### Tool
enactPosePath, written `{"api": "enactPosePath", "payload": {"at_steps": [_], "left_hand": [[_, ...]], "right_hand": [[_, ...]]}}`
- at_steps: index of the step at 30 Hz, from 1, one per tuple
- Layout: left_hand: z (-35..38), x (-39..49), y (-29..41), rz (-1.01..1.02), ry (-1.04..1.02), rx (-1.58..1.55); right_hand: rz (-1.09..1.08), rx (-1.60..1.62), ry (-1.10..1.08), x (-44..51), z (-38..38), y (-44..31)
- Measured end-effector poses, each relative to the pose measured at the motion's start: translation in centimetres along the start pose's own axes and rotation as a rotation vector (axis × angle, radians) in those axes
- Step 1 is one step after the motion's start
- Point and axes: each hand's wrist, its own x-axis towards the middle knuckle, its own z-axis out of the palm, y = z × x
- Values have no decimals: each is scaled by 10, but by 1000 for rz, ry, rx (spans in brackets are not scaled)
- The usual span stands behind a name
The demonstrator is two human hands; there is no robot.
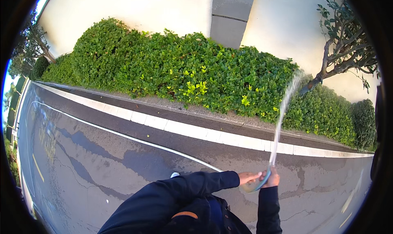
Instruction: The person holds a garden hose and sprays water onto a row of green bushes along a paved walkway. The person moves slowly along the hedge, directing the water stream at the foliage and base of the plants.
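My right hand is closed around the end of a garden hose, which points up and away from me. A stream of water leaves the hose and arcs onto the hedge, close to the base of a small tree. Beside the hose end is my left hand, its fingers stretched towards the right hand; whether it touches the hose cannot be told. The hose bends in a loop below the hands, and a pale length of it runs away along the pavement to the left.
A white-painted curb strip and a low concrete edge run between the asphalt and the hedge. Behind the hedge stands a pale wall with a grey panel. Damp dark patches mark the asphalt. Another tree stands at far left.
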Motion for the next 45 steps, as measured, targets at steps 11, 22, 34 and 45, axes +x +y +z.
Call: {"api": "enactPosePath", "payload": {"at_steps": [11, 22, 34, 45], "left_hand": [[-35, -167, -88, 128, 495, -1101], [-62, -307, -154, 474, 775, -1359], [-42, -343, -144, 261, 821, -1230], [52, -252, -125, 205, 887, -1130]], "right_hand": [[459, -71, -357, -52, 160, 175], [79, -779, -610, -145, 261, 277], [57, -1180, -1174, -180, 133, 282], [-128, -1266, -983, -161, 28, 270]]}}
